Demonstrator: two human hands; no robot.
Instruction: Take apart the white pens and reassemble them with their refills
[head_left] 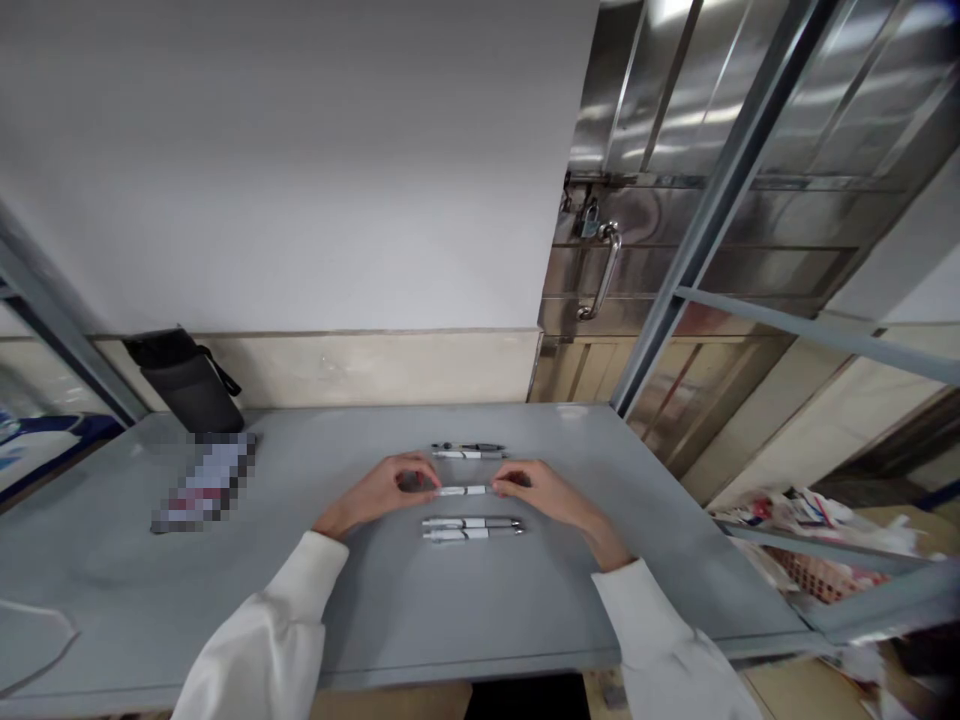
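Observation:
A white pen (465,491) lies level between my two hands, over the middle of the grey table (375,610). My left hand (394,485) pinches its left end, and the fingers of my right hand (536,488) close on its right end. Behind it, two pens (469,455) lie side by side, one darker and one white. Nearer to me, another pair of white pens (472,534) with dark bands rests parallel to the held one. Whether the held pen touches the tabletop, I cannot tell.
A black bottle-shaped pouch (187,380) with a strap stands at the back left, with a blurred-out flat object (206,485) before it. A white cable (45,610) lies at the left edge. Metal posts (720,200) rise at the table's sides; a padlocked metal door (637,220) is behind.

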